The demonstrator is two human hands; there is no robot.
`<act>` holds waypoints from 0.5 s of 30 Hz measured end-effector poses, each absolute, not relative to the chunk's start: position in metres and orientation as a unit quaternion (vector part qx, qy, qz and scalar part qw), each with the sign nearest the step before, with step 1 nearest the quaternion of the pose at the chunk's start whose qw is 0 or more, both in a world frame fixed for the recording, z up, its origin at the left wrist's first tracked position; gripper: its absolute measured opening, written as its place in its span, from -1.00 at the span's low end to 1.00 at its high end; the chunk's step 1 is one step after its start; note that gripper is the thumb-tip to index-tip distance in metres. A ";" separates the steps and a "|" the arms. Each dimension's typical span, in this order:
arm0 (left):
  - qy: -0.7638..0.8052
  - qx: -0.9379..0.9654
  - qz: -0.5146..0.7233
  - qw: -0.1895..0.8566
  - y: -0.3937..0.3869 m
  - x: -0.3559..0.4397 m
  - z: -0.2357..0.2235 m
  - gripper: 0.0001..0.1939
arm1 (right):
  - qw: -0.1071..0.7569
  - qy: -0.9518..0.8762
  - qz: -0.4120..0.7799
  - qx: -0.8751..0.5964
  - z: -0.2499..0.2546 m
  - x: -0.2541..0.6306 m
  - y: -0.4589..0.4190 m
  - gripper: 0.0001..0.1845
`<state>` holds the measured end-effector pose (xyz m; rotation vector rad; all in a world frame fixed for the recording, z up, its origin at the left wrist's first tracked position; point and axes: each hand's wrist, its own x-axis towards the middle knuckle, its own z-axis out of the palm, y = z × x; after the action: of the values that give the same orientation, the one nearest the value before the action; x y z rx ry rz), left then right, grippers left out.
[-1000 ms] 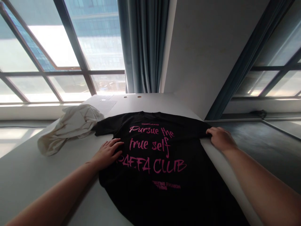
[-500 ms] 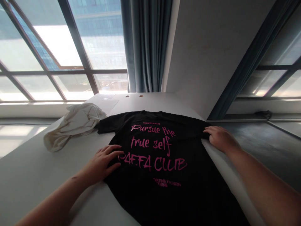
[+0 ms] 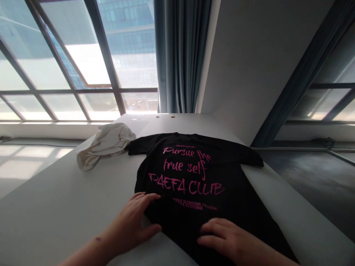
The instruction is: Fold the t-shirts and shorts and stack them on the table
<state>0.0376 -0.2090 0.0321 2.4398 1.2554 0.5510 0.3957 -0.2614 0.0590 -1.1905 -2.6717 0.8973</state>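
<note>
A black T-shirt (image 3: 194,173) with pink lettering lies spread on the white table, neck end away from me and both sleeves out to the sides. My left hand (image 3: 138,218) is at its left side edge, fingers and thumb apart, the fingertips over the cloth. Over the lower part of the shirt is my right hand (image 3: 227,236), fingers slightly bent and apart from the thumb, with no cloth visibly pinched. Whether its fingertips touch the fabric I cannot tell. The hem runs out of view at the bottom.
A crumpled off-white cloth (image 3: 108,144) lies on the white table (image 3: 55,207), against the shirt's left sleeve. Two round holes show near the table's far edge. Behind stand windows, a blue-grey curtain (image 3: 180,55) and a wall (image 3: 249,55).
My right hand has left the right sleeve and moved down and left over the lower shirt. My left hand has slid down along the side edge. The view has shifted slightly left.
</note>
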 end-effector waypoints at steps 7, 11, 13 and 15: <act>0.425 0.873 0.143 0.192 -0.232 0.077 0.044 -0.57 | 0.126 -0.820 0.230 -0.508 0.012 0.412 -0.322 -0.40; 0.339 0.905 0.130 0.220 -0.234 0.065 0.071 -0.92 | 0.132 -0.804 0.215 -0.538 0.016 0.418 -0.334 -0.37; 0.317 0.910 0.131 0.234 -0.237 0.046 0.090 -0.93 | 0.111 -0.790 0.234 -0.555 0.024 0.418 -0.335 -0.26; 0.322 0.906 0.107 0.251 -0.241 0.024 0.106 -0.94 | 0.082 -0.775 0.260 -0.570 0.033 0.418 -0.335 -0.15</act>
<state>0.0238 -0.2411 0.1058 2.4663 0.8770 0.2918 0.4176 -0.3354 0.0333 -1.7039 -2.3143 0.7771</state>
